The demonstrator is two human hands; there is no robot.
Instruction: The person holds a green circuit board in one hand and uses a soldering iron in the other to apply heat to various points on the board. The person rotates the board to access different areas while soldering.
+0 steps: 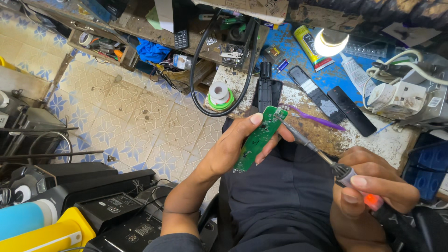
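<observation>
Hands: two are showing, the left hand and the right hand, both working above a dark-trousered lap beside a cluttered workbench.
Circuit board: one long green circuit board is being held upright and tilted over the lap, its top end level with the bench edge.
Soldering iron: one soldering iron is slanting up from the right hand, its tip meeting the top end of the board.
Remotes: two dark remote controls are lying side by side on the bench, with one open black casing just left of them.
Other counts: one purple toothbrush, one lit bulb, one solder spool on a green ring, one looping black cable, one small keypad phone.
Hard to see: the iron's cord is running out of the bottom right corner; the board's small parts are too fine to make out; the speakers at lower left are being cut off by the edge.
Left grip: thumb and fingers are closing around the board's long edges, grasping it firmly.
Right grip: the fingers are clenching the iron's handle like a pen, an orange spot glowing beneath them.
</observation>
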